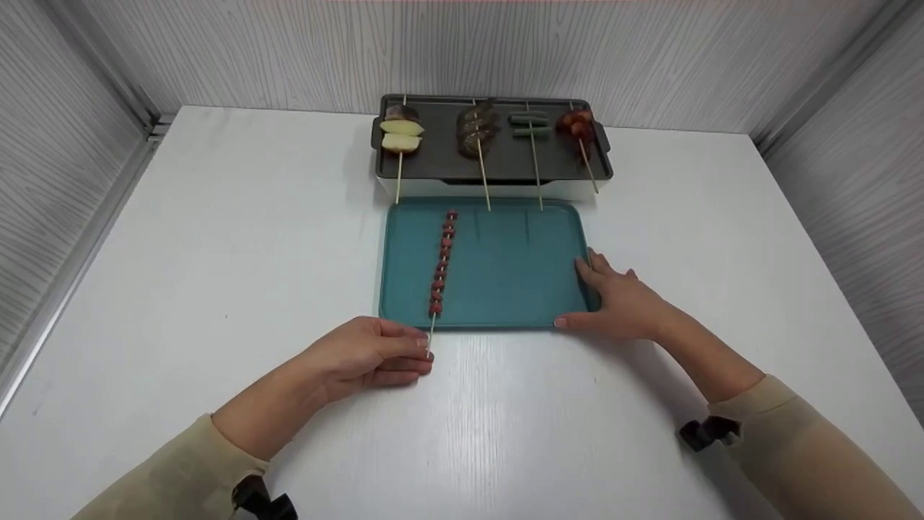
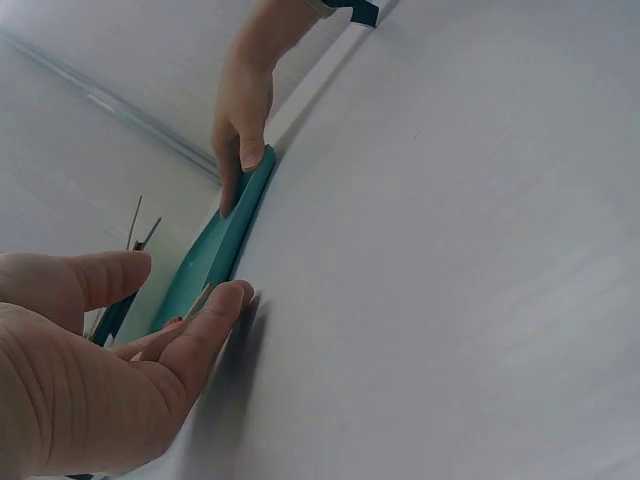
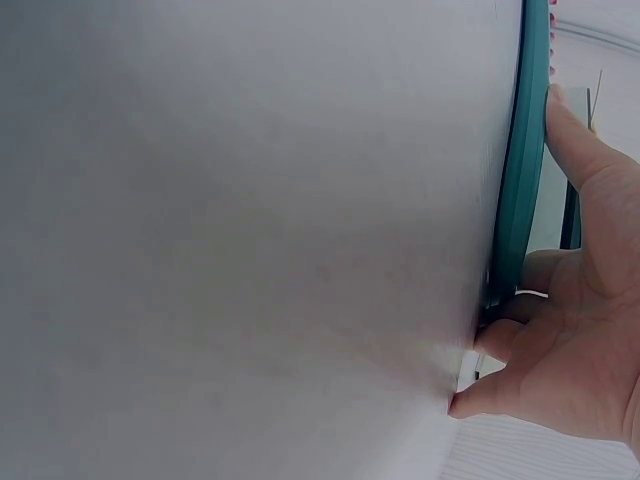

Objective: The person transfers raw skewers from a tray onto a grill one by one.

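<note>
A skewer of small red pieces lies along the left part of the teal tray, its bare stick sticking out over the front edge. My left hand is at that stick end. In the left wrist view the left thumb stands apart from the fingers, and the stick lies against the fingers. At the tray's front right corner, my right hand grips the rim. Its thumb is at the front edge in the head view, and the other fingers bend around the right side, partly hidden by the tray in the right wrist view.
Behind the tray stands a dark grill plate on a white base. On it lie skewers of yellow slices, brown pieces, green pieces and red pieces, sticks jutting forward. White table surrounds everything, with panel walls beyond.
</note>
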`<state>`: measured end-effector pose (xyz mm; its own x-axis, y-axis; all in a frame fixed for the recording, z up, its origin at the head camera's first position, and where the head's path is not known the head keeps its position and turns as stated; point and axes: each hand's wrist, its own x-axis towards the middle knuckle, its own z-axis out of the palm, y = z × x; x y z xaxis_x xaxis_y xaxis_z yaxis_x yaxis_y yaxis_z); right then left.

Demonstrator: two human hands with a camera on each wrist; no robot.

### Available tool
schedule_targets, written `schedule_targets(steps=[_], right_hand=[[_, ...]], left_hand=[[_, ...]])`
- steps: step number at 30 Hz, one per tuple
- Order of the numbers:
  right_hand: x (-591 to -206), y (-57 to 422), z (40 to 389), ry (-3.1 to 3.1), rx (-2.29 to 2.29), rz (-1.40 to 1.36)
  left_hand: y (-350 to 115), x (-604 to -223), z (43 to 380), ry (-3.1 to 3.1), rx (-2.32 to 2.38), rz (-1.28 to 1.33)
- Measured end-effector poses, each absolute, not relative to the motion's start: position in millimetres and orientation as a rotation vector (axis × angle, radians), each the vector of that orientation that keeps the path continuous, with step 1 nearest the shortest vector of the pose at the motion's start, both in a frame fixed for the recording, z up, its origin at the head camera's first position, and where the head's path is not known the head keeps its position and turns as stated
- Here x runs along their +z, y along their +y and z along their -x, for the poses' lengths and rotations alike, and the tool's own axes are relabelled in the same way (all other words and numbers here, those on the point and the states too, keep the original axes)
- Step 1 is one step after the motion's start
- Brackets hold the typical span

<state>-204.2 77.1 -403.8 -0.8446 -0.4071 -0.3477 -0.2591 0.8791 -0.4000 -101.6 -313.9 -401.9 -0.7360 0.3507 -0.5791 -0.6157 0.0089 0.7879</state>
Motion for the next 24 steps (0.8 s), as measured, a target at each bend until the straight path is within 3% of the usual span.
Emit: schedule_targets(steps=[24], right_hand=[[-403.1, 75.9, 202.9, 2.606, -0.466, 0.425]], left_hand=[[-302.4, -414.0, 106.4, 1.542, 1.853, 0.304]])
